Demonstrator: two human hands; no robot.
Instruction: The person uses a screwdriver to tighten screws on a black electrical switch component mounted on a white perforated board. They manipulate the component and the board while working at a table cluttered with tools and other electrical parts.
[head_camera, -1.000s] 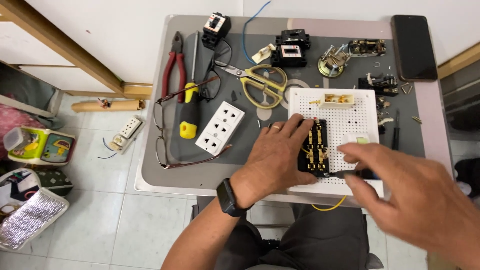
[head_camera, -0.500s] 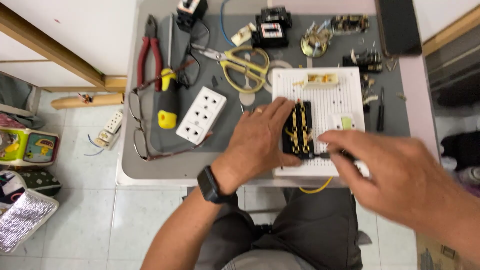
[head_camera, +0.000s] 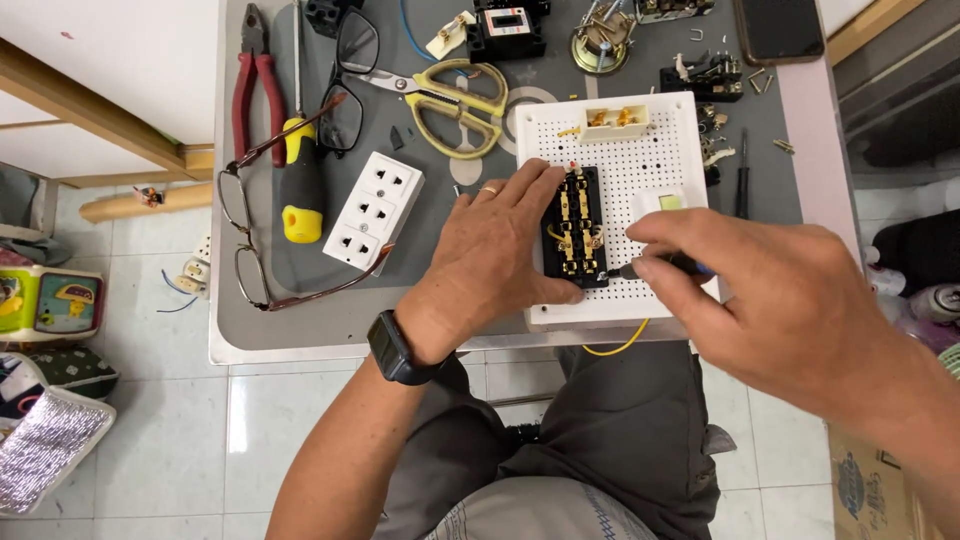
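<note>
Left hand flat on white pegboard, fingers spread, steadying left edge of black switch block; grasps nothing. Right hand pinches small screwdriver, tip at block's 4 o'clock corner. Block lies between hands, at board centre. Cardboard box with blue round print on floor, 5 o'clock. White socket strip at 9 o'clock of left hand; yellow scissors at 11 o'clock; yellow-handled screwdriver and glasses farther left.
</note>
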